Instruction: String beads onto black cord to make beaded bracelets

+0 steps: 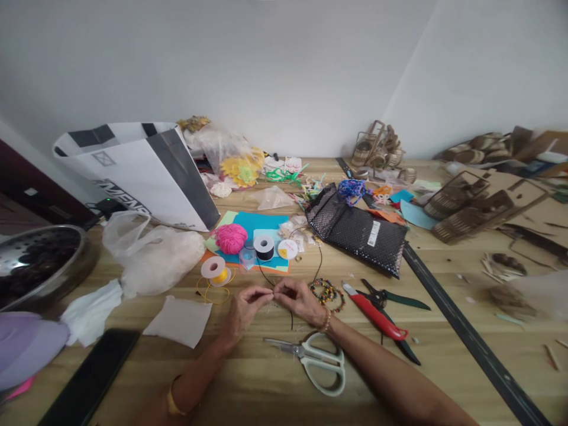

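My left hand [247,306] and my right hand [298,299] meet over the table, thumbs and fingertips pinched close together. Between them runs a thin black cord [265,273]; one stretch leads up toward the black cord spool [264,248], and a loose end hangs below my right hand. Exactly how the cord lies in the fingertips is too small to make out. Beside my right wrist lie multicoloured beaded bracelets [327,294]. Scissors with pale handles [323,362] rest just below my hands. Left of them sits a spool of yellow cord [213,270].
Pink yarn [231,238] lies on coloured paper sheets [264,223]. A red-handled cutter [375,315] and green-handled pruners [402,298] are at right, near a black bubble mailer [361,234]. A phone [91,376], plastic bag [155,254] and metal bowl [73,251] occupy the left.
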`<act>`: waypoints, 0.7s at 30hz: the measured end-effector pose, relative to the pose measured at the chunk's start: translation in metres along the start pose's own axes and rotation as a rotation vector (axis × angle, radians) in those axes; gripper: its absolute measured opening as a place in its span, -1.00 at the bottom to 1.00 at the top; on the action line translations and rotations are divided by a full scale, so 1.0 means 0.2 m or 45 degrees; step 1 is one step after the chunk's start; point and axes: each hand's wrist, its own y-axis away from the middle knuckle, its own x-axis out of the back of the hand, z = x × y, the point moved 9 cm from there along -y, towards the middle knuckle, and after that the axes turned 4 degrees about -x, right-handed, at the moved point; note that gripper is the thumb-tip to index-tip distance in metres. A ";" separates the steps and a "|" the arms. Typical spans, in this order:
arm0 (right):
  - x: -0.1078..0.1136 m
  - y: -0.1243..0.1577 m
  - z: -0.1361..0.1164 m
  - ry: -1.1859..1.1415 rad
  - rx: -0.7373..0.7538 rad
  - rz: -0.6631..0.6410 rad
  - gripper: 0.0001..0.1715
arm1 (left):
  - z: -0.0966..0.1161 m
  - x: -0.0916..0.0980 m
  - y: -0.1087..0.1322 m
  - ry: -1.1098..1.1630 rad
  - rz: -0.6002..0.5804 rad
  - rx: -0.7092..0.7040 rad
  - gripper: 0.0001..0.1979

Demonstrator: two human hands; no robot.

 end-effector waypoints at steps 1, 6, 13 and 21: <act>0.00 0.00 0.00 -0.004 0.003 0.000 -0.70 | 0.00 0.00 0.00 0.013 -0.003 0.007 -0.89; 0.00 0.00 0.00 0.000 0.013 0.001 -0.70 | -0.02 -0.01 0.00 0.108 -0.005 0.062 -0.89; 0.00 0.00 0.00 0.032 0.021 -0.010 -0.68 | -0.03 -0.02 0.00 0.167 0.003 0.137 -0.85; 0.00 0.01 -0.01 0.014 0.002 0.004 -0.70 | -0.02 -0.02 0.01 0.133 -0.023 0.174 -0.80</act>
